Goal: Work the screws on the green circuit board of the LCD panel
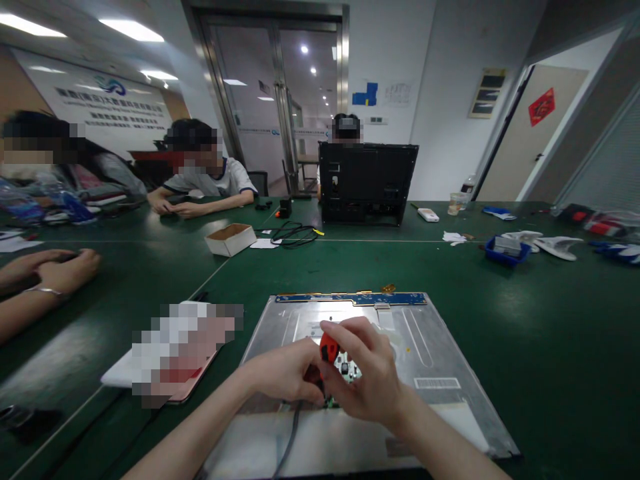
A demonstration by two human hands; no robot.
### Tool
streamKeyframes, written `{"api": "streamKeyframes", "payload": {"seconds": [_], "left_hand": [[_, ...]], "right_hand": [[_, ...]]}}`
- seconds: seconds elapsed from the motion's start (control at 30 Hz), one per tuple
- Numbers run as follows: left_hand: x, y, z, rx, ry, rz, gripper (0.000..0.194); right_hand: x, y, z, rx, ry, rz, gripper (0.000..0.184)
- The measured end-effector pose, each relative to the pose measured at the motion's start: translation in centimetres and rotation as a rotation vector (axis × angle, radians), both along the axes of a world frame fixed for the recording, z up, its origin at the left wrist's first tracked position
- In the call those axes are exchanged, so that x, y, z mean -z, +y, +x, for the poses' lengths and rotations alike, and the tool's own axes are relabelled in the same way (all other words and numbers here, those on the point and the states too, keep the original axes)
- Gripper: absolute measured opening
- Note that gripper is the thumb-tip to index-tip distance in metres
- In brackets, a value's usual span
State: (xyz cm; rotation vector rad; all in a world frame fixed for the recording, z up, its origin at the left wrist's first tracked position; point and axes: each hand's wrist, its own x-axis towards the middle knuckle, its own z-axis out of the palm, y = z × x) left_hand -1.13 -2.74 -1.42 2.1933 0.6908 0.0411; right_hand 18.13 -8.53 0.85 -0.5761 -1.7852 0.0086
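A flat grey metal display panel (440, 353) lies back side up on the green table in front of me. My right hand (373, 373) is closed around the red and black handle of a screwdriver (329, 347), held upright over a small circuit board (349, 368) on the panel. My left hand (293, 370) is curled low beside the screwdriver, its fingertips close to the board; what they pinch is hidden. From under that hand a dark cable (293, 433) runs toward me. A blue circuit strip (350, 299) lines the panel's far edge.
Left of the panel lies a pink phone (193, 383) beside white sheets. Farther off are an open cardboard box (230, 240), coiled black cable (295, 235) and a standing black monitor casing (367, 183). A blue tray (506, 250) sits right. Several people sit around the table.
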Motion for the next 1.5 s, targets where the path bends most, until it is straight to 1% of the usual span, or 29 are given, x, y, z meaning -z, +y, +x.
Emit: {"api": "streamKeyframes", "payload": {"seconds": [0.1, 0.17, 0.3, 0.4, 0.53, 0.63, 0.8, 0.87, 0.97, 1.13, 1.2, 1.37, 1.5], "left_hand": [[-0.11, -0.04, 0.06, -0.019, 0.003, -0.009, 0.013], [-0.17, -0.02, 0.12, -0.027, 0.004, -0.005, 0.014], [-0.18, 0.09, 0.21, -0.015, 0.004, -0.003, 0.014], [-0.05, 0.10, 0.16, 0.000, 0.010, 0.007, 0.012], [0.18, -0.11, -0.04, -0.030, 0.021, 0.021, 0.014], [0.20, -0.28, -0.13, -0.050, 0.029, 0.023, 0.016], [-0.13, -0.40, -0.04, -0.015, 0.033, 0.009, 0.011], [-0.26, -0.41, 0.00, -0.009, 0.026, 0.006, 0.010], [-0.32, -0.43, 0.04, -0.023, 0.016, 0.022, 0.011], [-0.11, -0.45, 0.08, -0.057, 0.053, 0.040, 0.020], [-0.01, -0.41, 0.05, -0.054, 0.051, 0.037, 0.020], [0.02, -0.26, 0.01, 0.008, 0.007, 0.013, 0.011], [0.01, -0.15, 0.03, 0.024, -0.003, -0.004, 0.010]], "right_hand": [[-0.10, -0.05, 0.10, -0.020, -0.010, -0.007, 0.049], [-0.19, -0.06, 0.14, -0.027, -0.006, 0.002, 0.049], [-0.21, 0.00, 0.04, -0.031, 0.013, 0.015, 0.042], [0.04, 0.12, -0.14, 0.010, 0.028, 0.035, 0.036], [0.32, 0.19, -0.20, 0.055, 0.026, 0.026, 0.030], [0.22, 0.05, -0.09, 0.034, -0.003, 0.015, 0.034], [-0.03, -0.21, 0.03, -0.018, -0.017, -0.010, 0.048], [0.02, -0.15, 0.01, -0.032, -0.009, -0.004, 0.049], [0.15, 0.09, -0.04, -0.023, 0.015, 0.023, 0.044], [0.11, 0.19, -0.04, 0.031, 0.008, 0.048, 0.033], [-0.01, 0.10, -0.02, 0.027, -0.005, 0.040, 0.035], [-0.28, -0.10, 0.00, -0.037, -0.008, -0.003, 0.049], [-0.25, -0.09, -0.02, -0.056, 0.001, 0.001, 0.051]]}}
